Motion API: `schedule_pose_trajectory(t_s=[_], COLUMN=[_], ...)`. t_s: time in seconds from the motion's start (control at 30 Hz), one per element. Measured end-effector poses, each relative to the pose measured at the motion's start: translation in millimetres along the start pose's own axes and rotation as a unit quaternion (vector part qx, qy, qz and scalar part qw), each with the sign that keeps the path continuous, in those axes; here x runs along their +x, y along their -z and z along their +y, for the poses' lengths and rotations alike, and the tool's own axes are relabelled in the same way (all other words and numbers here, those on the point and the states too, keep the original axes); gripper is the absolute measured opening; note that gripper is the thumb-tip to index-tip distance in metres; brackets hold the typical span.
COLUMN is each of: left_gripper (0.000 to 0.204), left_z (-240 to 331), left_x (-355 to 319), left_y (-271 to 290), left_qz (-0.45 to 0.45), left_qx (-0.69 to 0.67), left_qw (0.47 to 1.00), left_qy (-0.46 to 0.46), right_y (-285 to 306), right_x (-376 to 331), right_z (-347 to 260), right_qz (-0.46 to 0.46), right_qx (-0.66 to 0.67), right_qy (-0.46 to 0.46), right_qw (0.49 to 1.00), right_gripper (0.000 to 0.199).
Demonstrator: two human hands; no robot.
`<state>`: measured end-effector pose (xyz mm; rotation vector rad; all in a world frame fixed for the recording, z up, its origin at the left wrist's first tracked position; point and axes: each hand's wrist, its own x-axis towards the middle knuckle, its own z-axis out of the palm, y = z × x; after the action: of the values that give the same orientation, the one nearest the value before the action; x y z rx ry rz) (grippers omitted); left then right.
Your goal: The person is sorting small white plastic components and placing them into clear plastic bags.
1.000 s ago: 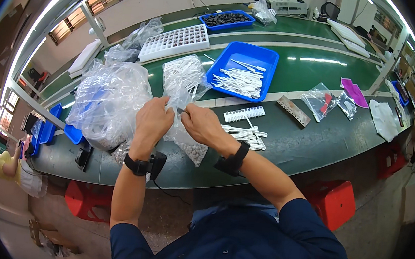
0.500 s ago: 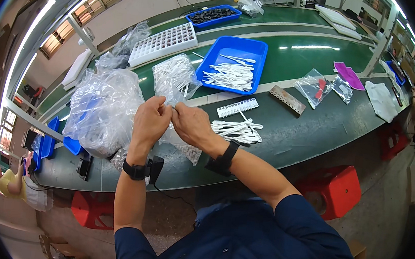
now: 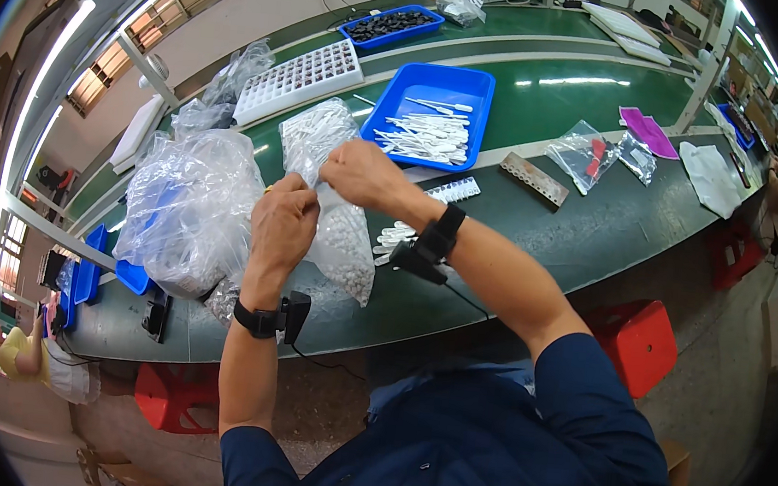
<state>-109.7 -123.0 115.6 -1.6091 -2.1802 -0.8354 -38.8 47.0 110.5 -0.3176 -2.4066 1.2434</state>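
Note:
My left hand (image 3: pixel 284 222) is closed on the gathered top of a clear plastic bag (image 3: pixel 344 253) filled with small whitish pieces. The bag hangs down to the right of that hand, its lower end at the bench. My right hand (image 3: pixel 358 174) is closed just above and right of the left; what its fingers pinch is hidden. Behind my hands lies another clear bag (image 3: pixel 311 134) with white sticks inside. Loose white plastic sticks (image 3: pixel 391 241) lie partly behind my right wrist, beside a white notched strip (image 3: pixel 454 190).
A blue tray (image 3: pixel 484 112) of white sticks stands behind. A large clear bag (image 3: pixel 193 207) fills the left, near a white gridded tray (image 3: pixel 301 83). On the right lie a perforated metal bar (image 3: pixel 533 180) and small bags (image 3: pixel 582 155). Red stools (image 3: pixel 634 348) stand by the bench.
My right hand has moved up and slightly right, with its forearm lifting across the loose sticks. My left hand stays near its place. More of the bag of whitish pieces shows now.

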Motion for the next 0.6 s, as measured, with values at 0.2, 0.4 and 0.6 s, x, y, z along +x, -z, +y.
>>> schedule_pose_trajectory(t_s=[0.2,0.4,0.6], left_gripper=[0.019,0.023,0.019], left_z=[-1.4,1.2,3.2], left_x=[-8.8,-4.9,-9.4], left_y=[7.6,3.1,9.5], left_qz=[0.021,0.062,0.053], left_qx=[-0.032,0.003,-0.011], left_qw=[0.995,0.992,0.992], left_qy=[0.093,0.105,0.117], right_y=[79.4,41.6,-0.5], right_x=[12.6,-26.7,-32.7], right_z=[19.3,-0.6,1.1], right_qz=[0.140,-0.009,-0.070], right_qx=[-0.052,0.034,0.035], right_qy=[-0.027,-0.035,0.002], right_qw=[0.988,0.999,0.997], right_gripper=[0.029,0.029,0.033])
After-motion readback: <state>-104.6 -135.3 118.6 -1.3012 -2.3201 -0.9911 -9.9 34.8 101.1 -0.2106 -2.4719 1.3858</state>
